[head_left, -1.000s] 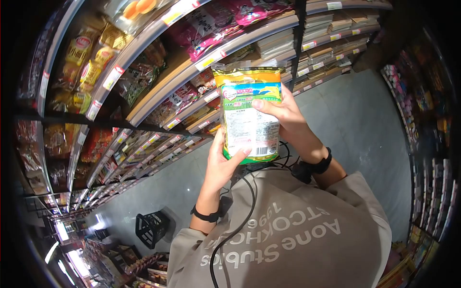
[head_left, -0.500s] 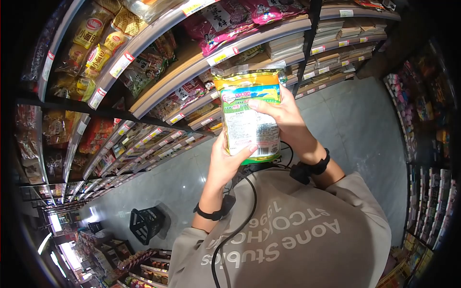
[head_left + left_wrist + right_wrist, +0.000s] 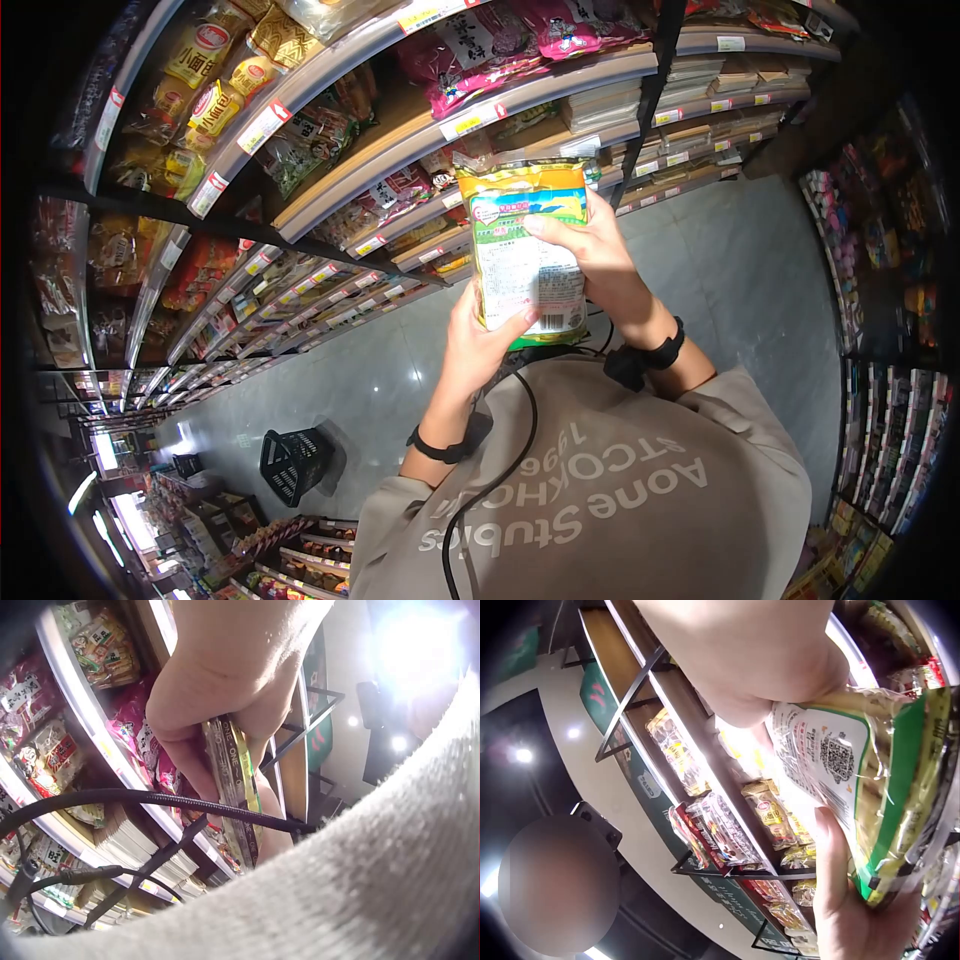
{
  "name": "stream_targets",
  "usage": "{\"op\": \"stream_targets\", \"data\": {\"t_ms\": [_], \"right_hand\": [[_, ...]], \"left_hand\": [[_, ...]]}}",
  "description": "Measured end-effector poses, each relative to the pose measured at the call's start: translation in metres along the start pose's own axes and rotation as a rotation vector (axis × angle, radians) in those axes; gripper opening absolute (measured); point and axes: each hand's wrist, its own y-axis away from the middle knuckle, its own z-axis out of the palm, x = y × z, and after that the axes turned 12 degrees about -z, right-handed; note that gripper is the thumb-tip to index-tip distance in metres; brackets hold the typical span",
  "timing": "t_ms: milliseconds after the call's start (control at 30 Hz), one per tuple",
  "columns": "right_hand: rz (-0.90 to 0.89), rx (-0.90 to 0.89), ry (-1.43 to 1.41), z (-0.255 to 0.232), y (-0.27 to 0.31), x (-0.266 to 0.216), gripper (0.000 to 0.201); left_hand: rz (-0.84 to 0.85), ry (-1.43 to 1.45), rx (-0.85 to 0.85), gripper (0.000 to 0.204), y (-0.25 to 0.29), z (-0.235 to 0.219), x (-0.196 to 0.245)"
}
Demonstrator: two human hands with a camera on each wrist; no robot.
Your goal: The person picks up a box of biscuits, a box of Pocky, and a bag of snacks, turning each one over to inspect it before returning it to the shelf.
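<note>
Both hands hold a snack bag point(image 3: 530, 270), yellow and green with a blue band and a white printed panel with a barcode. My left hand point(image 3: 472, 335) grips its lower left side, thumb lying across the panel's bottom. Higher up on the right side, my right hand point(image 3: 602, 255) grips the bag with its thumb over the printed front. In the right wrist view, a QR code and pale contents show on the bag point(image 3: 840, 757), with the right hand point(image 3: 780, 660) at one side. The left wrist view shows the bag point(image 3: 234, 780) edge-on beside the left hand point(image 3: 225, 675).
Shelves point(image 3: 560, 75) of packaged snacks run along the left and ahead, with price tags on their edges. A black shopping basket point(image 3: 292, 465) stands on the grey floor point(image 3: 380, 400). A black cable point(image 3: 525, 430) hangs over the shirt. More stocked shelves point(image 3: 890, 430) line the right.
The head view has shifted, so the shelves sit further right and lower and the basket further left. Both hands keep their hold on the bag, which sits slightly lower in view.
</note>
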Motion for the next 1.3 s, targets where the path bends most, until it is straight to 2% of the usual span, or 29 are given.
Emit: {"op": "stream_targets", "data": {"t_ms": [800, 1000, 1300], "right_hand": [[0.003, -0.025, -0.105, -0.003, 0.009, -0.006, 0.043], [-0.005, 0.040, -0.134, -0.007, 0.016, -0.004, 0.039], [0.013, 0.058, -0.111, -0.013, 0.021, 0.001, 0.036]], "left_hand": [[0.022, 0.003, 0.000, 0.055, 0.011, 0.009, 0.007], [0.035, -0.127, -0.016, 0.057, 0.008, 0.006, 0.011], [-0.044, -0.112, -0.021, 0.055, 0.012, 0.011, 0.009]]}}
